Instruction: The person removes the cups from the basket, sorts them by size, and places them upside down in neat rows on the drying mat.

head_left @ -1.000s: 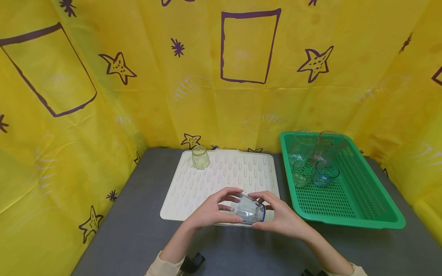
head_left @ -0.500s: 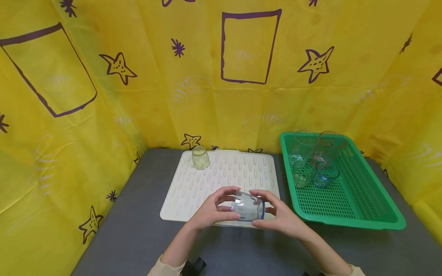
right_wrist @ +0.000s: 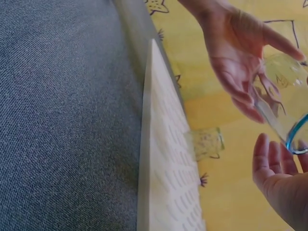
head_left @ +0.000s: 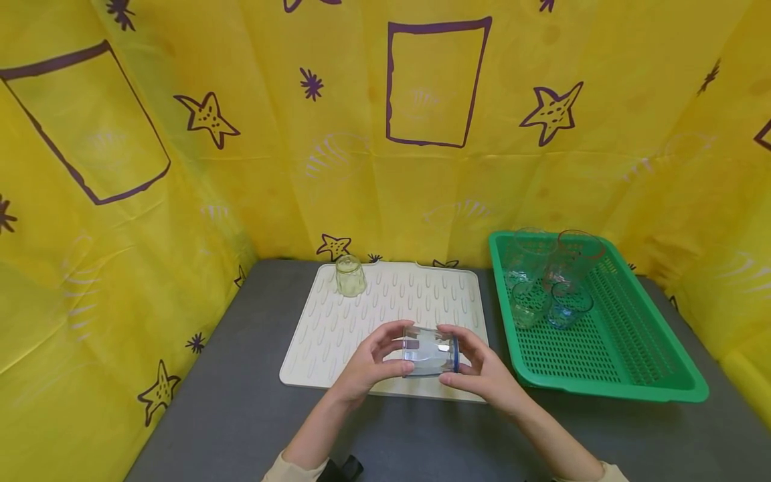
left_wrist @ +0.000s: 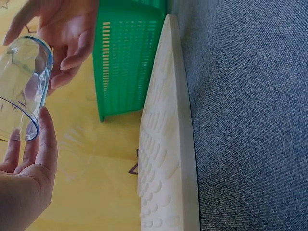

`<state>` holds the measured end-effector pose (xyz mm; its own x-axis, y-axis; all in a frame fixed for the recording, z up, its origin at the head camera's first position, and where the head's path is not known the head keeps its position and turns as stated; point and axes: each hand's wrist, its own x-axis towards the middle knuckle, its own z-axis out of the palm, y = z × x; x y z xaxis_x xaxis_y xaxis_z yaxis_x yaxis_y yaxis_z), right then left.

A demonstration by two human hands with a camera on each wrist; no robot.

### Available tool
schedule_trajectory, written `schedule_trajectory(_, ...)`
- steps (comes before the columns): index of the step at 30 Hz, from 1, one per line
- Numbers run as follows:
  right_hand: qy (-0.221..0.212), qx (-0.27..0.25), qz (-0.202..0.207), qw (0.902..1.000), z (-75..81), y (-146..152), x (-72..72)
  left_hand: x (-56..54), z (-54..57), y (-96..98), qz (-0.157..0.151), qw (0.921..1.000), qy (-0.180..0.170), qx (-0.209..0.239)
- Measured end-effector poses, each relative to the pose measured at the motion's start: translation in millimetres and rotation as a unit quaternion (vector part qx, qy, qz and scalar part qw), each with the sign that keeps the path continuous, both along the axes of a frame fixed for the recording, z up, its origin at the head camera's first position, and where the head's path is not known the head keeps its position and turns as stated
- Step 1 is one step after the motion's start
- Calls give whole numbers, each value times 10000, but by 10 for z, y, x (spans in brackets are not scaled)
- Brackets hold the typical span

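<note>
A clear glass tumbler [head_left: 429,355] with a blue-tinted end lies sideways in the air over the front edge of the white drying mat [head_left: 343,341]. My left hand [head_left: 366,367] holds its left end between thumb and fingers. At the blue end, my right hand [head_left: 490,376] grips it the same way. The left wrist view shows the tumbler [left_wrist: 24,72] between both hands. In the right wrist view only part of its blue edge [right_wrist: 294,137] shows. A pale yellow-green glass [head_left: 351,278] stands upside down at the mat's back left corner.
Right of the mat is a green perforated basket [head_left: 608,388]. Inside it stand several glasses, among them a tall red-rimmed glass [head_left: 572,258] and a small blue glass [head_left: 569,308]. A yellow patterned curtain [head_left: 361,187] encloses the grey table [head_left: 217,402] behind and at the sides.
The tumbler has turned in both hands, from slanting down to the right to nearly level. Both hands have risen slightly. The yellow-green glass and the basket have stayed put.
</note>
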<state>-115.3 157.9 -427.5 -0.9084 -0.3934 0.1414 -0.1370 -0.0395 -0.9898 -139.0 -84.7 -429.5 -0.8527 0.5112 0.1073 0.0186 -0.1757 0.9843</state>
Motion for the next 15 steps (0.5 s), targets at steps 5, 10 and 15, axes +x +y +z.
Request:
schedule_trajectory(5, -110, -162, 10, 9998, -10, -17, -3, 6, 3, 8, -8, 10000, 18, 94)
schedule_trajectory(10, -205, -186, 1, 9996, -21, -19, -2, 4, 1, 6, -31, 10000, 30, 39)
schedule_trajectory(15, -209, -226, 24, 9995, -34, -37, -8, 4, -15, -14, -43, 10000, -59, -57)
